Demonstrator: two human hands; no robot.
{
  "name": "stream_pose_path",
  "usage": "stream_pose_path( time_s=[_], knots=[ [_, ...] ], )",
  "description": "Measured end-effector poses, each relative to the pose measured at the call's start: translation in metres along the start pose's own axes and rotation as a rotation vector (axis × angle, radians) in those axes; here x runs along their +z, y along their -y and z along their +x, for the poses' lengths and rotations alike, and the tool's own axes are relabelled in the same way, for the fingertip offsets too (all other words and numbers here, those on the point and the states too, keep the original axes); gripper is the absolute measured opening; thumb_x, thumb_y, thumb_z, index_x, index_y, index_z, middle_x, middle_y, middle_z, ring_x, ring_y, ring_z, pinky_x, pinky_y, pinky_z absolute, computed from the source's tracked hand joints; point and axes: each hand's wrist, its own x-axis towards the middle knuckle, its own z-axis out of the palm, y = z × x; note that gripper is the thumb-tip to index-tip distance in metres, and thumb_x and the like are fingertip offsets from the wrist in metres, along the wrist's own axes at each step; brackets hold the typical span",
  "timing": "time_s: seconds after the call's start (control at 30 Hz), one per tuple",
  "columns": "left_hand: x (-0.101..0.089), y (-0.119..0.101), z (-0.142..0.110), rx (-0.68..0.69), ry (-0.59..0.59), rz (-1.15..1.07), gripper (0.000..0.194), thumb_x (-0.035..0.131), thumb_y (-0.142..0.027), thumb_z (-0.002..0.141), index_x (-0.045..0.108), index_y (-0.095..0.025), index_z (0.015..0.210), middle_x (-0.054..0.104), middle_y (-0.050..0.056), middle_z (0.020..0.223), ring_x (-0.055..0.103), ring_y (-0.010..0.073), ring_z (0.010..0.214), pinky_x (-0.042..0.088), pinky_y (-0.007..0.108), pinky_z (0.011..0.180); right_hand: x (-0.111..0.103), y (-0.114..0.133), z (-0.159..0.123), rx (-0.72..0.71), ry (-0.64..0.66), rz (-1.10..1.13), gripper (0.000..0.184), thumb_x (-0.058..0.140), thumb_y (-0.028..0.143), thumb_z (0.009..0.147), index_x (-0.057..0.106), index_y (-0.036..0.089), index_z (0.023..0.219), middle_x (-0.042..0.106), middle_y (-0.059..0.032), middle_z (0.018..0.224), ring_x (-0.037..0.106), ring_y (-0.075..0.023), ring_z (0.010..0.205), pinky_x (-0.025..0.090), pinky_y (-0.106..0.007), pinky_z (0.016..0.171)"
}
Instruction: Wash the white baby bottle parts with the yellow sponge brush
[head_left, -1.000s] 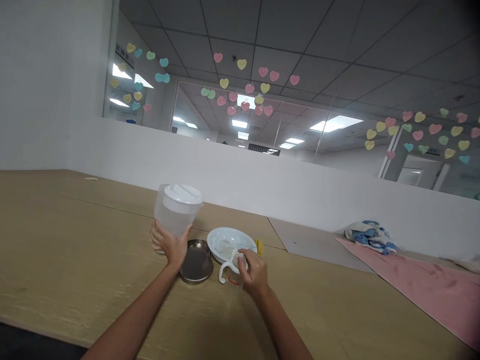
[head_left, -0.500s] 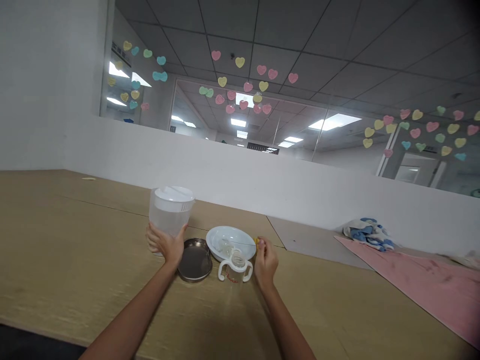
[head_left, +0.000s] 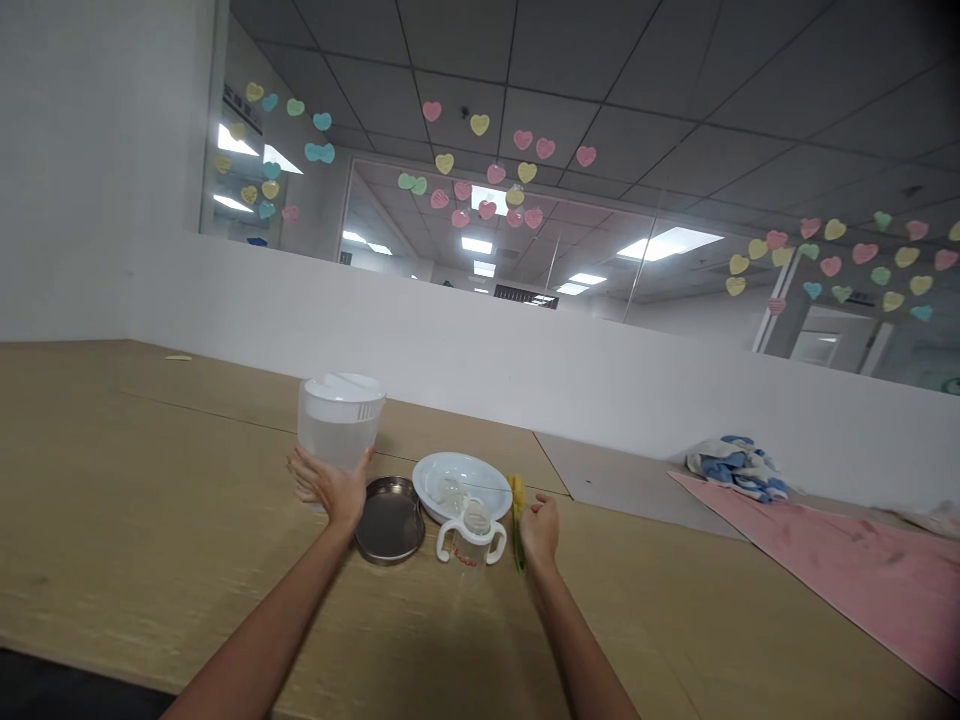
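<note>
My left hand (head_left: 336,488) is wrapped round the lower side of a clear plastic pitcher (head_left: 337,440) with a white lid, standing upright on the table. My right hand (head_left: 541,525) has its fingers loosely curled and apart, holding nothing. Just left of it lies a slim brush-like tool (head_left: 518,500) with a yellow head and green handle. Between my hands are a dark metal kidney-shaped tray (head_left: 390,530), a white bowl (head_left: 480,475) and a clear baby bottle (head_left: 471,545) with two white handles and red markings. A clear item (head_left: 450,492), its kind unclear, is at the bowl's near edge.
A pink cloth (head_left: 840,570) covers the table's right side. A crumpled blue-and-white cloth (head_left: 739,468) lies by the wall. The wooden table (head_left: 150,500) ends at a front edge at lower left. A white wall (head_left: 450,350) bounds the back.
My right hand has let go of the yellow-and-green tool and drawn slightly right and down, leaving it beside the bowl. My left hand and the pitcher have shifted slightly left.
</note>
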Motion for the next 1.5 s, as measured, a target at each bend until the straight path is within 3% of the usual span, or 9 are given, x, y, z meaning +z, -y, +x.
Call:
stream_pose_path(
  time_s=[0.07,0.13,0.23,0.3,0.4,0.5,0.63,0.97,1.5],
  knots=[
    [-0.004,-0.009,-0.002,0.049,-0.056,-0.015,0.089,0.052,-0.049,0.078,0.006,-0.003,0.138,0.011,0.032,0.141,0.009,0.0457,0.131,0.015,0.067,0.097,-0.001,0.003,-0.002,0.049,0.08,-0.074,0.021,0.043,0.03,0.075,0.052,0.015,0.087,0.059,-0.0109,0.075,0.056,-0.0227,0.069,0.034,-0.028,0.052],
    [-0.009,-0.023,-0.005,0.287,0.021,-0.057,0.074,0.049,-0.044,0.082,0.016,-0.008,0.137,0.019,0.025,0.142,0.016,0.0365,0.133,0.015,0.057,0.104,-0.003,0.008,-0.005,0.097,0.172,-0.153,0.025,0.046,0.03,0.073,0.052,0.013,0.091,0.061,-0.014,0.083,0.058,-0.023,0.073,0.035,-0.027,0.053],
    [-0.015,-0.043,-0.015,0.613,0.313,-0.131,0.042,0.04,-0.034,0.089,0.037,-0.02,0.129,0.044,0.012,0.132,0.034,0.0236,0.126,0.018,0.046,0.107,-0.008,0.018,-0.009,0.151,0.321,-0.262,0.031,0.048,0.026,0.072,0.051,0.01,0.099,0.061,-0.0163,0.092,0.059,-0.0235,0.079,0.036,-0.027,0.056],
    [-0.017,-0.05,-0.024,0.739,0.542,-0.128,0.033,0.038,-0.035,0.09,0.046,-0.024,0.121,0.049,0.007,0.129,0.038,0.0219,0.124,0.017,0.046,0.106,-0.013,0.025,-0.011,0.164,0.414,-0.316,0.032,0.047,0.023,0.073,0.05,0.01,0.102,0.061,-0.016,0.096,0.06,-0.024,0.083,0.037,-0.027,0.059],
    [-0.016,-0.051,-0.035,0.758,0.828,-0.102,0.029,0.035,-0.037,0.091,0.056,-0.026,0.109,0.056,0.003,0.122,0.041,0.023,0.121,0.02,0.047,0.102,-0.02,0.035,-0.011,0.164,0.521,-0.377,0.03,0.046,0.021,0.074,0.049,0.011,0.102,0.06,-0.0144,0.1,0.059,-0.023,0.087,0.038,-0.026,0.062],
    [-0.015,-0.05,-0.041,0.711,0.97,-0.103,0.032,0.03,-0.034,0.093,0.06,-0.025,0.098,0.063,0.002,0.109,0.046,0.022,0.114,0.024,0.046,0.097,-0.024,0.043,-0.011,0.171,0.584,-0.428,0.026,0.044,0.021,0.076,0.049,0.012,0.1,0.06,-0.0135,0.101,0.059,-0.0216,0.088,0.037,-0.025,0.062],
    [-0.017,-0.053,-0.04,0.713,0.973,-0.1,0.034,0.03,-0.033,0.093,0.061,-0.021,0.088,0.064,0.003,0.098,0.051,0.0205,0.1,0.028,0.041,0.09,-0.028,0.049,-0.011,0.167,0.633,-0.478,0.025,0.044,0.022,0.077,0.049,0.014,0.1,0.061,-0.0119,0.101,0.059,-0.0207,0.09,0.037,-0.024,0.063],
    [-0.023,-0.064,-0.034,0.762,0.998,-0.108,0.037,0.036,-0.039,0.09,0.066,-0.018,0.083,0.068,0.006,0.087,0.054,0.021,0.085,0.033,0.032,0.077,-0.032,0.057,-0.014,0.105,0.685,-0.569,0.021,0.042,0.021,0.083,0.05,0.014,0.1,0.06,-0.0117,0.103,0.06,-0.0215,0.091,0.039,-0.027,0.066],
    [-0.023,-0.066,-0.036,0.695,1.045,-0.05,0.038,0.04,-0.046,0.086,0.069,-0.022,0.085,0.068,0.007,0.088,0.055,0.023,0.09,0.033,0.034,0.082,-0.03,0.055,-0.015,0.052,0.706,-0.593,0.023,0.042,0.02,0.082,0.049,0.014,0.103,0.059,-0.0125,0.106,0.06,-0.0219,0.091,0.04,-0.028,0.066]
  ],
)
